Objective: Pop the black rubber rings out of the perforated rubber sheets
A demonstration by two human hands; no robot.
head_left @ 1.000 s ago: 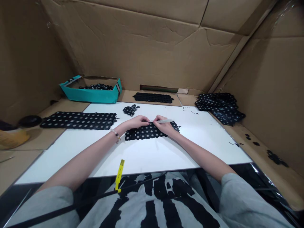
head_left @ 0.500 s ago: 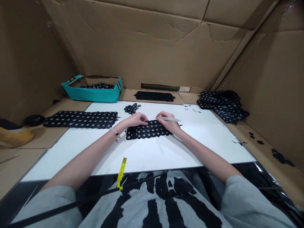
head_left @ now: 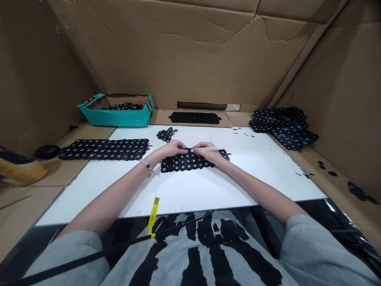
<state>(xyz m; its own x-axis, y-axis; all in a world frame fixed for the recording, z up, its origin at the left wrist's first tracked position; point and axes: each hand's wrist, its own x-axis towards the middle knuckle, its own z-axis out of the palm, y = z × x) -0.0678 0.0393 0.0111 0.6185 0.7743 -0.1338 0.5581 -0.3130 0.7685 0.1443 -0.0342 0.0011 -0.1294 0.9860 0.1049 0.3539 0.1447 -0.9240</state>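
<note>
A black sheet of joined rings [head_left: 181, 163] lies in the middle of the white board [head_left: 208, 186]. My left hand [head_left: 170, 149] rests on its far edge with the fingers curled and pinching the sheet. My right hand [head_left: 208, 155] lies on the sheet's right part and grips a thin white stick tool [head_left: 208, 149], whose tip points left toward my left fingertips. A small heap of loose black rings [head_left: 166, 134] sits just beyond my hands.
A long black ring sheet [head_left: 105, 149] lies at the left. A teal box [head_left: 117, 112] holding loose rings stands at the back left. Another sheet [head_left: 195, 117] lies at the back, and a pile of sheets [head_left: 284, 127] at the right. Cardboard walls enclose the table.
My right hand drew slightly away from the left half a second ago, then came back, so the tool's tip sits at the left fingertips again. The view has shifted a little.
</note>
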